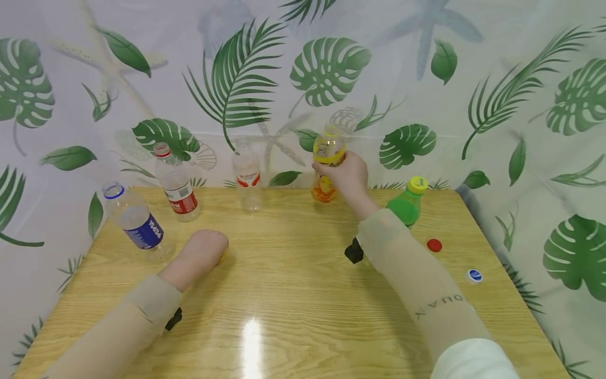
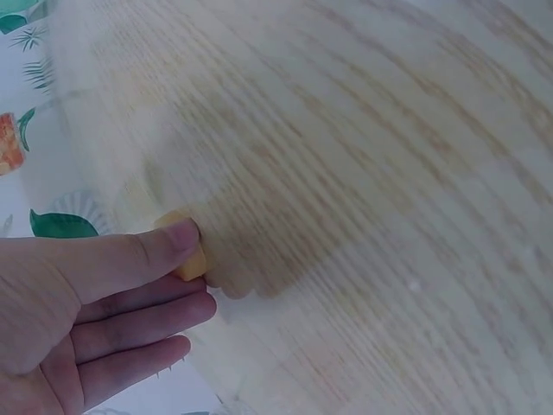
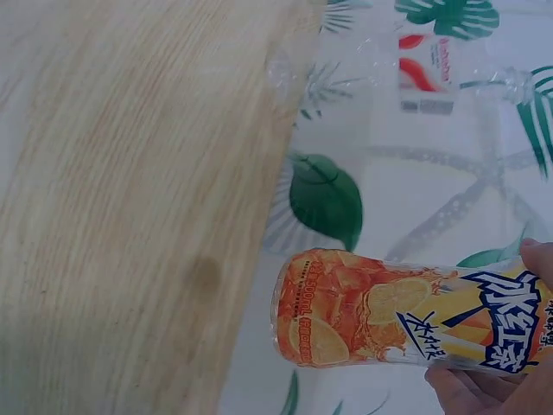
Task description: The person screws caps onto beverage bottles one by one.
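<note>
My right hand (image 1: 350,176) grips an iced tea bottle (image 1: 324,193) around its upper half, near the table's back edge. This bottle stands upright without a cap on its yellow-ringed neck; the right wrist view shows its orange label (image 3: 371,311) with lemon slices and ice. My left hand (image 1: 201,251) hovers low over the left part of the table. Between its thumb and index finger it pinches a small yellow bottle cap (image 2: 193,258), mostly hidden by the hand in the head view. The other fingers of that hand extend loosely below the cap.
Left of the hands stand an uncapped Pepsi bottle (image 1: 145,231) and an uncapped red-label bottle (image 1: 182,200). A clear bottle (image 1: 248,181) is at the back middle. Near my right forearm are a yellow-capped green bottle (image 1: 406,208), a red cap (image 1: 434,245) and a blue-white cap (image 1: 475,276).
</note>
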`<state>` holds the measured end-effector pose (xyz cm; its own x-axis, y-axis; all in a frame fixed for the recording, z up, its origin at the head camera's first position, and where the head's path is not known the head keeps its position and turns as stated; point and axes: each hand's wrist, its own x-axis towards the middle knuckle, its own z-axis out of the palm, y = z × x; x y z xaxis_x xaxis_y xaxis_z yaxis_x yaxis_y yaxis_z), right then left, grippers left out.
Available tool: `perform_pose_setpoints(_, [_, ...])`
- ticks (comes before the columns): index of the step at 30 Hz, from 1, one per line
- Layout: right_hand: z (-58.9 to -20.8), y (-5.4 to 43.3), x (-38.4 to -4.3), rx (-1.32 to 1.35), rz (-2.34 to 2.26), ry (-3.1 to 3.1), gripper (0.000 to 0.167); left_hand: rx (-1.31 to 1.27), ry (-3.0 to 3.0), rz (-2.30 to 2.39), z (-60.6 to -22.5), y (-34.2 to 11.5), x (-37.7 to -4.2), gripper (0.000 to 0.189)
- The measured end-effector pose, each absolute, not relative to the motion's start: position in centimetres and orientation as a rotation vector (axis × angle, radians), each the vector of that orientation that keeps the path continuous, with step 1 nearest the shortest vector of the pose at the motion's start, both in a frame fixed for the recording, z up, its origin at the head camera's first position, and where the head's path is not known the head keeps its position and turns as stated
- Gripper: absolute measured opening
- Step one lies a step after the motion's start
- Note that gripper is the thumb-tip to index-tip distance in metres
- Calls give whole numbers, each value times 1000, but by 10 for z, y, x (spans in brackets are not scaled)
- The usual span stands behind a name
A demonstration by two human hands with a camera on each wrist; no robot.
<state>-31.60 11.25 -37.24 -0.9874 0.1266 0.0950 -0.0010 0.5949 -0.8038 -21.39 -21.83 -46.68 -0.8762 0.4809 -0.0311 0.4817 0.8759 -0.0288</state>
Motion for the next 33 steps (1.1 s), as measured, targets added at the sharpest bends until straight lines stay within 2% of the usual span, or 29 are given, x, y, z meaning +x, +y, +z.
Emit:
perform_pose_setpoints(17, [-336,95,-289,10,1354,-2725,57,783,3008,-59,-466,-218,-216,36])
perform_pose_setpoints(26, [-326,99,-266,120,1350,-2737,48,785,3004,-54,-466,-218,-216,35])
perform_pose_setpoints(33, [-323,104,-246,227,1356,-2756,47,774,2993,-53,-465,-219,-216,34])
